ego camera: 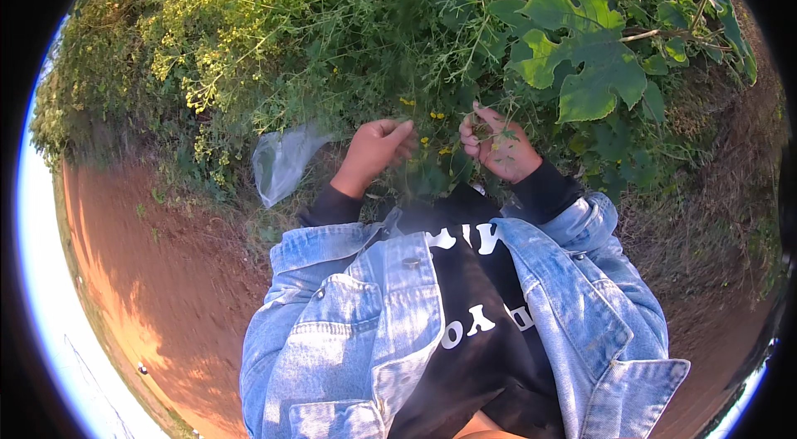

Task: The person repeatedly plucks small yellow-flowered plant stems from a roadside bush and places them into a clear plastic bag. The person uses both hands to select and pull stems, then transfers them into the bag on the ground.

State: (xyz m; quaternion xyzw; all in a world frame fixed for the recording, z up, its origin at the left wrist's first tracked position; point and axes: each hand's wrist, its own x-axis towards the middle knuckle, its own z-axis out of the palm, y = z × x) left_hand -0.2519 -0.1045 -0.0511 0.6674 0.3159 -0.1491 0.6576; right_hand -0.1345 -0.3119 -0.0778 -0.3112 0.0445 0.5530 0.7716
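Note:
My left hand [381,146] is in front of the weedy shrub, its thumb against curled fingers. Blur and the hand itself hide whether anything is between them. Just left of it hangs a clear plastic bag [287,166]; I cannot tell what holds the bag up. My right hand [498,146] has its fingers curled about a thin green leafy stem [505,135], whose small leaves cross in front of the hand. Between both hands, small yellow flowers [438,115] show among the green foliage [398,65].
Lobed broad leaves [579,53] on a woody branch reach in at upper right, above my right hand. Yellow-green flower clusters [205,84] fill the left of the shrub. Reddish bare soil [168,277] runs along the left, and dry grass [679,221] lies at right.

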